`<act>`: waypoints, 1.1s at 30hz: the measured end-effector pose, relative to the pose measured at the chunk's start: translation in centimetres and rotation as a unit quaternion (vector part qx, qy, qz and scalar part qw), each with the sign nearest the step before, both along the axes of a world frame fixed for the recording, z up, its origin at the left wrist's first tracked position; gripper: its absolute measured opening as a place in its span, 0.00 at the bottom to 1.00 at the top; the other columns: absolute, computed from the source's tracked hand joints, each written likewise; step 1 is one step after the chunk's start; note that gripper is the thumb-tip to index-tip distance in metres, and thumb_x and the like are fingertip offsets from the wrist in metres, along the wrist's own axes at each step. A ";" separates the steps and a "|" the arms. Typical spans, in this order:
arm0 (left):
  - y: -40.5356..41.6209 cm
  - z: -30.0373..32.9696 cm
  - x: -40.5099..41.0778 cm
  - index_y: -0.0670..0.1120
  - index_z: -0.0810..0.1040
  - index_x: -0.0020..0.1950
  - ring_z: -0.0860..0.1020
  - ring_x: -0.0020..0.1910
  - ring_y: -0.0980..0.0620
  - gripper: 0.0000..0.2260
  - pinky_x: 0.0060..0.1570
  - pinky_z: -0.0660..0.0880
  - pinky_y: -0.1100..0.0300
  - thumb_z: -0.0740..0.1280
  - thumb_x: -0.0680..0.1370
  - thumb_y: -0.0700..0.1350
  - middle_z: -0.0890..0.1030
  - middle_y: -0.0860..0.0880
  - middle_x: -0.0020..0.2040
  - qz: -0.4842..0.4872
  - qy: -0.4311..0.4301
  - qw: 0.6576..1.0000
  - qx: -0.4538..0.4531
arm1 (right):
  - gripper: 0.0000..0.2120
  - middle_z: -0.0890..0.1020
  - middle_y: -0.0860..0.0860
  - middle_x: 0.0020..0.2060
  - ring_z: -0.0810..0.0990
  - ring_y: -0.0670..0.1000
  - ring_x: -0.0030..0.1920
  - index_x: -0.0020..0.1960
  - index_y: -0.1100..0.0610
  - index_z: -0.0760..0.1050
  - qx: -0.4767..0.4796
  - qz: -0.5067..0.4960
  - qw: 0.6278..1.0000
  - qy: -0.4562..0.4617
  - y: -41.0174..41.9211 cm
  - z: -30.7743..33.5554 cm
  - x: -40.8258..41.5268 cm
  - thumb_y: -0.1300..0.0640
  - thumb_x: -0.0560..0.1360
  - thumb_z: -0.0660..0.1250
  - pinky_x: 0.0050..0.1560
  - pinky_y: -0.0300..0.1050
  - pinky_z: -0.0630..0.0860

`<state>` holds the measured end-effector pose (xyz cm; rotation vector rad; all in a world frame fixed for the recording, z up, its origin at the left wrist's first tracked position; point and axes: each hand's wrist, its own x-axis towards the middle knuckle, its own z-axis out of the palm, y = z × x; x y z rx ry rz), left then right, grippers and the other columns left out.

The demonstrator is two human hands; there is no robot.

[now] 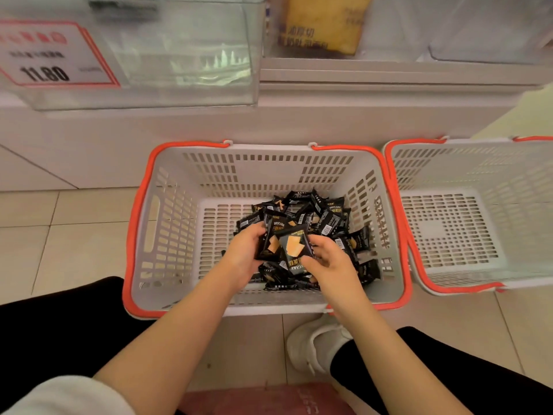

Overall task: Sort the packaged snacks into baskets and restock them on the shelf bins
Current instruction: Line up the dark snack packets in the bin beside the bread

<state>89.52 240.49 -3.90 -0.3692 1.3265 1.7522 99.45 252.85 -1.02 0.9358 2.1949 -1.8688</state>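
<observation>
Price sign (pixel 49 53): upper left of the frame, I read 11.80 on a red-bordered card fixed to a clear shelf bin (pixel 185 55).
Yellow packet (pixel 324 23): top centre, I see it blurred behind the clear front of the next bin.
Middle basket (pixel 167 235): centre of the frame on the tiled floor, grey with an orange rim; I see a heap of black snack packets (pixel 326 217) piled toward its right half.
Left hand (pixel 244 253): centre, inside the basket; my grip here is curled round a black packet (pixel 270 238) printed DRYCAKE.
Right hand (pixel 327 265): just right of it; this grip pinches a second black packet (pixel 294 250), which overlaps the first one.
Right basket (pixel 449 229): right edge, touching the middle basket's rim; I see only its slotted floor.
White shoe (pixel 314 345): lower centre, below the baskets.
</observation>
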 end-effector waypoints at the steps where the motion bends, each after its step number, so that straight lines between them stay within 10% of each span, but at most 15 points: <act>1: 0.0 0.1 -0.2 0.47 0.77 0.48 0.79 0.36 0.54 0.13 0.48 0.73 0.56 0.52 0.80 0.41 0.81 0.49 0.37 -0.006 0.002 1.000 -0.018 | 0.16 0.80 0.43 0.52 0.77 0.42 0.53 0.57 0.46 0.74 0.015 0.020 1.000 0.011 0.2 0.1 0.1 0.65 0.75 0.64 0.53 0.32 0.72; 8: -0.2 0.0 -0.7 0.53 0.75 0.63 0.73 0.53 0.60 0.16 0.52 0.66 0.65 0.58 0.79 0.56 0.75 0.62 0.53 -0.371 0.178 0.897 -0.160 | 0.13 0.78 0.48 0.49 0.75 0.43 0.49 0.56 0.55 0.80 0.238 0.217 0.946 0.013 1.6 -0.5 0.3 0.63 0.73 0.68 0.52 0.30 0.67; 13: 0.3 -1.7 0.5 0.51 0.74 0.37 0.73 0.35 0.55 0.09 0.40 0.69 0.60 0.66 0.77 0.50 0.76 0.54 0.34 -0.439 0.249 0.858 -0.097 | 0.12 0.72 0.46 0.49 0.73 0.43 0.43 0.54 0.55 0.75 0.257 0.188 0.948 0.001 1.5 -2.7 0.2 0.61 0.71 0.70 0.47 0.34 0.70; 17: -0.2 -3.5 0.7 0.50 0.77 0.47 0.77 0.43 0.52 0.05 0.42 0.71 0.61 0.69 0.74 0.49 0.80 0.52 0.42 -0.440 0.275 0.832 -0.194 | 0.13 0.72 0.48 0.53 0.76 0.49 0.49 0.57 0.56 0.72 0.249 0.209 0.944 -0.058 2.9 -4.8 0.2 0.57 0.74 0.68 0.54 0.46 0.74; 26: -1.1 -5.8 0.3 0.42 0.65 0.72 0.69 0.67 0.47 0.29 0.63 0.65 0.57 0.64 0.76 0.56 0.70 0.44 0.70 -0.426 0.266 0.798 -0.335 | 0.16 0.75 0.56 0.62 0.69 0.57 0.64 0.63 0.57 0.73 0.536 0.464 0.625 -0.328 9.3 -7.2 -0.1 0.56 0.78 0.57 0.68 0.53 0.61; 28: -0.9 -5.8 0.2 0.43 0.66 0.70 0.75 0.58 0.53 0.27 0.55 0.70 0.60 0.64 0.76 0.55 0.74 0.46 0.65 -0.416 0.268 0.804 -0.328 | 0.15 0.75 0.56 0.62 0.68 0.57 0.65 0.62 0.57 0.73 0.556 0.507 0.580 -0.311 9.4 -7.0 -0.1 0.57 0.78 0.57 0.70 0.56 0.55; 30: -0.8 -5.7 0.1 0.44 0.70 0.66 0.73 0.44 0.60 0.22 0.41 0.68 0.66 0.65 0.76 0.53 0.77 0.47 0.59 -0.379 0.266 0.831 -0.308 | 0.14 0.75 0.56 0.61 0.70 0.57 0.64 0.62 0.58 0.71 0.551 0.509 0.610 -0.255 9.4 -6.5 -0.2 0.59 0.77 0.61 0.67 0.54 0.60; 33: -0.6 -5.3 -0.1 0.45 0.67 0.69 0.72 0.51 0.57 0.23 0.44 0.67 0.70 0.65 0.77 0.51 0.75 0.47 0.64 -0.339 0.277 0.847 -0.302 | 0.12 0.75 0.52 0.54 0.75 0.53 0.54 0.58 0.56 0.70 0.463 0.403 0.778 -0.136 9.1 -5.1 -0.4 0.57 0.75 0.66 0.51 0.45 0.70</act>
